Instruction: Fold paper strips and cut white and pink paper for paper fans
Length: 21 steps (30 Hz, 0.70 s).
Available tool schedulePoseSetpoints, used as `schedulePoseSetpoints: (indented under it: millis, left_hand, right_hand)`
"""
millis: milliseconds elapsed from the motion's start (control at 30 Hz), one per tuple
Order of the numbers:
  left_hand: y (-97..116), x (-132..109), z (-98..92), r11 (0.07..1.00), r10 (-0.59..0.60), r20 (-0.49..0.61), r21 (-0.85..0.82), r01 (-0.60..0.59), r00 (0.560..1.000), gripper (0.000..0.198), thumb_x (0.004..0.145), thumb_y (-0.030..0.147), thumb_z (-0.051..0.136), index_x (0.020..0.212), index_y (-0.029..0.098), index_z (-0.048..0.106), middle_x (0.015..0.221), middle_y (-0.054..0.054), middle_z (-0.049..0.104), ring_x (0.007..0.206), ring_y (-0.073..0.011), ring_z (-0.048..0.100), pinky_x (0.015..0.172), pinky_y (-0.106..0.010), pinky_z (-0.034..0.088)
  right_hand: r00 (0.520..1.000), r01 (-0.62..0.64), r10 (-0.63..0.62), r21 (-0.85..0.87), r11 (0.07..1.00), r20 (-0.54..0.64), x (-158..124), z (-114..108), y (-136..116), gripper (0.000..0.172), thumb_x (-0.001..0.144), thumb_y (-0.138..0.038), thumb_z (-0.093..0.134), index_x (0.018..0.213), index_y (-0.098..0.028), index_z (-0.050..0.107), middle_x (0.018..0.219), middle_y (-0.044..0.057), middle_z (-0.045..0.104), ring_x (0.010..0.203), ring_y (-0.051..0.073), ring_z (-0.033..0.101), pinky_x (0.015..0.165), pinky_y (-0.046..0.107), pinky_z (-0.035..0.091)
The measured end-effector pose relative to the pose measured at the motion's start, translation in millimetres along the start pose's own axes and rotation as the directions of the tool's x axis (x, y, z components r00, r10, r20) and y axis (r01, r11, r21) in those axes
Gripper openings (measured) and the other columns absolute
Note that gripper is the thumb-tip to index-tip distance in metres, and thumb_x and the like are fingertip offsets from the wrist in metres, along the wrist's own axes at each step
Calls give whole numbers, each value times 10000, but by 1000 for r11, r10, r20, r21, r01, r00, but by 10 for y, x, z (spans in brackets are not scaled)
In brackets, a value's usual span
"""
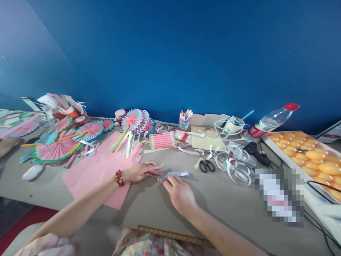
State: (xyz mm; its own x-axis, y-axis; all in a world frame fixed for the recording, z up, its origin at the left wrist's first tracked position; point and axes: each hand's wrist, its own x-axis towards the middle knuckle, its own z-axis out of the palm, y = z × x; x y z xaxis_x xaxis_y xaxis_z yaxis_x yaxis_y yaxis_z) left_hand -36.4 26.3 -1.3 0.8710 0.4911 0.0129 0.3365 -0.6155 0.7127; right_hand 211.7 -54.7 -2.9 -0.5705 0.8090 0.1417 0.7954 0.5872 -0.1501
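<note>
A narrow, pale bluish-white strip lies on the grey table in front of me; I cannot tell whether it is paper or plastic. My left hand, with a red bead bracelet at the wrist, rests with outstretched fingers at the strip's left end. From the near side, my right hand has its bent fingers pressed together on the strip. A small greyish tip with a hole shows by the right thumb; the rest of it is hidden. Pink paper sheets lie under and beyond my left forearm.
Pleated paper fans and a mouse lie left. A pleated pink strip, pen cup and black-handled scissors are ahead. Right are white paper coils, a bottle and an orange-bubbled box. Another person's hand is far left.
</note>
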Motion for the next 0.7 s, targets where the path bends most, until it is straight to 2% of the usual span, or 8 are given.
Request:
schedulePoseSetpoints:
  millis: [200,367,600,700]
  left_hand:
    - [55,11,-1,1000,19,-50,8,-19,999,501,1034,223,310,1531,264,265,1300,-12,648,1322,-215,452,1097,-404,374]
    - [57,6,1,999,20,-38,33,-19,999,527,1032,188,301,1541,294,217,1321,15,633,1329,-219,440,1097,-411,368]
    - [16,-5,26,998,42,-55,56,-39,998,520,1035,197,290,1545,270,221,1314,5,639,1321,-201,440,1096,-335,354]
    - [33,-4,20,997,21,-35,76,-19,999,493,1026,191,285,1516,238,309,1334,-12,624,1317,-210,439,1103,-342,346]
  right_hand:
    - [1000,7,-7,9,1000,6,-6,35,11,109,945,-168,563,945,-226,656,942,39,621,909,184,537,662,260,384]
    - [1000,3,-3,14,1000,12,-8,23,-4,110,948,-178,564,964,-232,659,950,36,626,909,184,538,670,260,389]
    - [999,-18,18,11,1000,31,6,-5,-28,107,947,-175,569,952,-231,660,940,30,631,898,175,547,635,256,373]
    - [999,-14,13,22,1000,37,-19,-4,-27,106,946,-167,568,956,-230,652,948,29,635,901,174,552,628,255,365]
